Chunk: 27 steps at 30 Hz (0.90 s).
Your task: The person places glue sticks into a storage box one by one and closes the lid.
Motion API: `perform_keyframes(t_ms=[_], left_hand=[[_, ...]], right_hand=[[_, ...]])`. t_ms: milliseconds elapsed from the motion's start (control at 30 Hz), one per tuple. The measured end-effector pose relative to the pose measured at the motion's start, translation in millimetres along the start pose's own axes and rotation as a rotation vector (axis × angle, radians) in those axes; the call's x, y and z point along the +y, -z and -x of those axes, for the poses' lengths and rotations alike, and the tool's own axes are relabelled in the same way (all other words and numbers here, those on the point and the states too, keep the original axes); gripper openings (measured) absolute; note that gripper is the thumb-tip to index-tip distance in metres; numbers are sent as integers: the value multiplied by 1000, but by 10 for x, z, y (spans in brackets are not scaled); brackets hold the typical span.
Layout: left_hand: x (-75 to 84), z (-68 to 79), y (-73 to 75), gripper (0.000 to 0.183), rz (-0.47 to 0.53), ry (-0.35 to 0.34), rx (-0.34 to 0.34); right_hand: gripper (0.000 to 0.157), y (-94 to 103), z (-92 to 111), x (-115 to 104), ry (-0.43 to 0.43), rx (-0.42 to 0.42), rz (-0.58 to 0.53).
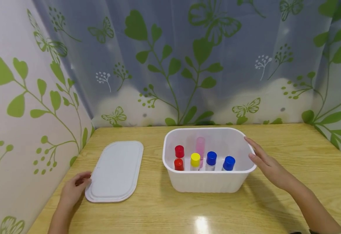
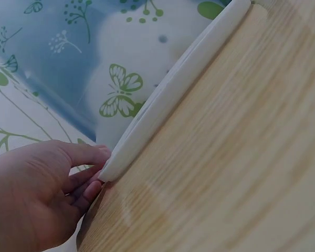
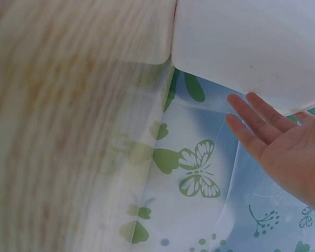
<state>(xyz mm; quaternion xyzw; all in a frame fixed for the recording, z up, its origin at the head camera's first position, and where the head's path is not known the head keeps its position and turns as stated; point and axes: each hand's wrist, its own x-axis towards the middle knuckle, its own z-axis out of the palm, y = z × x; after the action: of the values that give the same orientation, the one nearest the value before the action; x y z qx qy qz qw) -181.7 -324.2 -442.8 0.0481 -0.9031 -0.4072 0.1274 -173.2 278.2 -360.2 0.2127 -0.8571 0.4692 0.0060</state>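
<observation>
On the left of the table lies a flat white lid (image 1: 115, 172). My left hand (image 1: 74, 188) is at its near left edge; the left wrist view shows the thumb and fingers pinching that edge (image 2: 113, 165). Right of the lid stands a white plastic bin (image 1: 205, 182). Inside it are two red caps (image 1: 179, 151), a yellow-capped bottle (image 1: 195, 160), two blue-capped bottles (image 1: 211, 158) and a pink translucent bottle (image 1: 200, 144); their lower parts are hidden by the front wall. My right hand (image 1: 271, 167) touches the bin's right end with fingers extended, as the right wrist view (image 3: 283, 142) also shows.
The wooden table (image 1: 150, 214) runs under everything. A curtain (image 1: 170, 65) with green leaves and butterflies hangs behind its back edge, and a similar printed cloth (image 1: 27, 130) borders the left side.
</observation>
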Motion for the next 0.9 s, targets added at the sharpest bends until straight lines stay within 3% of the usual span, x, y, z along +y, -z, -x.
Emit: perform_keyframes(t_ms=[467,633,767,900], left_hand=[[36,20,34,28,-128,4,-79],[30,4,41,28,-126,43,-90],[21,-2,47,28,-114,84,-82],[25,10,37,27,-74,119,-20]], right_hand=[[53,-9,1,8,-3,0,-2],[53,-9,0,14,0,-4,-7],[53,-8,-1,13,-1,-8,-15],[53,-7,-1,14,4,-7,-19]])
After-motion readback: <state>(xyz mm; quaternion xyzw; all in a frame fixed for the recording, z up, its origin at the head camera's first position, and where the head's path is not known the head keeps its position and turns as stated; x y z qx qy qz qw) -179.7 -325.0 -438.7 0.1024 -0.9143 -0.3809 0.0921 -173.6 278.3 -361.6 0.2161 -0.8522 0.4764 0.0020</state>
